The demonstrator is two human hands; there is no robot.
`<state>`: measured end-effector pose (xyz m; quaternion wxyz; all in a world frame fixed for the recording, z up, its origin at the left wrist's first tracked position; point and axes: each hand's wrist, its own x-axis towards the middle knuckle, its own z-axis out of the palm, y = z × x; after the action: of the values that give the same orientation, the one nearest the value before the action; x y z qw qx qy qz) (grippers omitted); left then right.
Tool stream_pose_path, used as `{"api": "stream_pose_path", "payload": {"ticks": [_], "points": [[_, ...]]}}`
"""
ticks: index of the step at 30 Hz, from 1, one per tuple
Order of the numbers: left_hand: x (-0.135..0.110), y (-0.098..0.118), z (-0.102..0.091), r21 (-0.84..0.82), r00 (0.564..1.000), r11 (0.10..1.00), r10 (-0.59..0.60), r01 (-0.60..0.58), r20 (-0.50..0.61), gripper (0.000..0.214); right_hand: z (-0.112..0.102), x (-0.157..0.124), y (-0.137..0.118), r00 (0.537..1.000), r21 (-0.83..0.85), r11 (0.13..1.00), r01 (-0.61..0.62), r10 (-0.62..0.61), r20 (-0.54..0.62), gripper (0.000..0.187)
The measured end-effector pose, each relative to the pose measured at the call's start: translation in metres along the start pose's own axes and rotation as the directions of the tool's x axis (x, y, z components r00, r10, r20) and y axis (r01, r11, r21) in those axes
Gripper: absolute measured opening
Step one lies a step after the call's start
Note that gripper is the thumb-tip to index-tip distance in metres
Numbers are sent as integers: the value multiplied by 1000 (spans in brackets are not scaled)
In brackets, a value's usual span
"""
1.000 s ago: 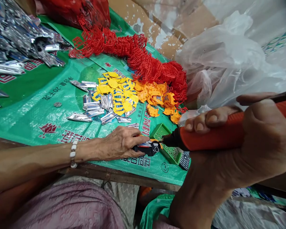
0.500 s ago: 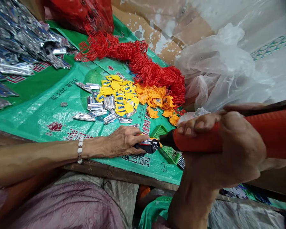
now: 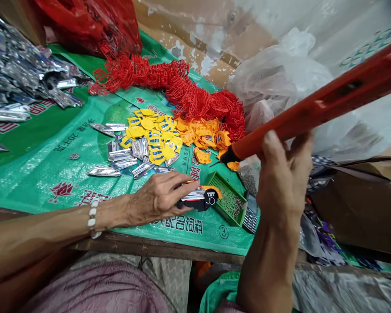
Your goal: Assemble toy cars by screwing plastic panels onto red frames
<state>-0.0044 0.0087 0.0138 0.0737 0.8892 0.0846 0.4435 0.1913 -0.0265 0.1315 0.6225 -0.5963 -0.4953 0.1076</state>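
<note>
Your left hand (image 3: 156, 198) pins the small black and orange piece (image 3: 200, 200) flat on the green sheet (image 3: 52, 174), at the near edge, just left of the green tray (image 3: 228, 214). Its fingers are closed over the left end of the piece. Your right hand (image 3: 282, 174) is wrapped tight around the orange tool (image 3: 313, 108), and its dark tip hangs above the piece, to the right and apart from it. In my judgement, press the piece firmly and bring the tip down straight, not slanted. The picture edge cuts off the tool's back end. The tray's contents are too small to tell.
</note>
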Motion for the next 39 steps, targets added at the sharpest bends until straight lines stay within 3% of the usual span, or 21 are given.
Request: {"api": "stream_pose_path", "payload": {"ticks": [3, 6, 9, 11, 13, 16, 18, 20, 25, 28, 30, 31, 33, 36, 39], "points": [[4, -2, -5, 23, 1000, 1000, -3, 3, 0, 39, -11, -29, 12, 998, -203, 979, -29, 16, -64, 56], [8, 0, -6, 79, 999, 997, 11, -7, -46, 37, -13, -57, 23, 974, -310, 925, -219, 225, -19, 58], [10, 0, -5, 131, 995, 990, 58, -47, -81, 31, -6, -74, 34, 869, -152, 871, -467, 484, 102, 64], [9, -1, -4, 116, 993, 990, 92, -82, -80, 29, 0, -80, 42, 815, -8, 828, -560, 553, 173, 63], [8, -4, -3, 79, 991, 990, 125, -120, -55, 32, 5, -82, 49, 804, 48, 817, -575, 554, 216, 54], [4, -9, -1, 32, 993, 995, 94, -92, -66, 30, 8, -82, 57, 826, 35, 844, -534, 513, 232, 39], [1, -11, 1, 17, 998, 1000, -12, 14, -66, 29, 10, -82, 59, 845, 31, 863, -503, 484, 226, 34], [-2, -15, 2, -31, 986, 986, -166, 166, 6, 27, 12, -83, 60, 858, 35, 877, -480, 461, 224, 32], [-3, -26, -6, -163, 903, 890, -405, 425, 142, 26, 11, -86, 56, 913, 69, 917, -394, 381, 148, 38], [5, -30, -16, -285, 797, 746, -539, 602, 271, 22, -1, -84, 48, 975, -83, 992, -96, 110, 194, 31], [11, -31, -20, -375, 716, 610, -575, 698, 397, 22, -10, -81, 43, 937, -172, 983, 69, -5, 349, 36], [12, -31, -21, -411, 683, 546, -571, 730, 455, 24, -13, -79, 40, 909, -182, 981, 73, 10, 418, 37], [12, -30, -21, -459, 644, 452, -545, 765, 538, 28, -17, -77, 38, 865, -171, 984, -54, 131, 483, 33], [10, -29, -18, -496, 606, 352, -522, 794, 600, 36, -15, -76, 37, 837, -144, 950, -278, 313, 449, 31], [12, -29, -19, -530, 553, 206, -506, 823, 662, 49, -10, -77, 37, 807, -96, 906, -413, 412, 424, 37]]}}
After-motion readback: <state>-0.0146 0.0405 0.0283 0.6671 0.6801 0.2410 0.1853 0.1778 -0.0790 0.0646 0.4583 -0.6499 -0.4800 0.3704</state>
